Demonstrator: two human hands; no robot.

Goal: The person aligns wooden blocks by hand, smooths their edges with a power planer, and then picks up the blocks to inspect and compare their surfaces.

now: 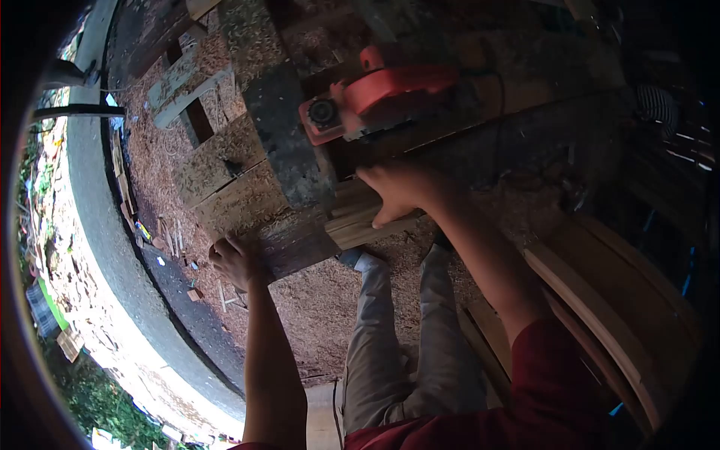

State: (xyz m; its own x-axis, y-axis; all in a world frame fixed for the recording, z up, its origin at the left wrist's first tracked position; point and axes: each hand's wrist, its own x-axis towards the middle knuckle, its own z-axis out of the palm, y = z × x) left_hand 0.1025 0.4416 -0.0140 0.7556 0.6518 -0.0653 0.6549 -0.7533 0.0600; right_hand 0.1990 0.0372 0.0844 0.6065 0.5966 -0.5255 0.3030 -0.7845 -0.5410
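At the near edge of a rough wooden workbench (225, 169), my left hand (234, 262) has its fingers curled around the end of a dark wooden board (296, 244). My right hand (401, 191) grips a lighter piece of wood (364, 216) to the right of it, thumb on the near side and fingers reaching across the top. Beyond my right hand, a red electric planer (401, 90) rests on the bench, with a round dark knob at its left end.
Wood shavings (315, 322) cover the floor and much of the bench. Long planks (592, 315) lean at the lower right. A dark cable (501, 112) runs near the planer. A concrete ledge (97, 217) borders the bright outdoors at left.
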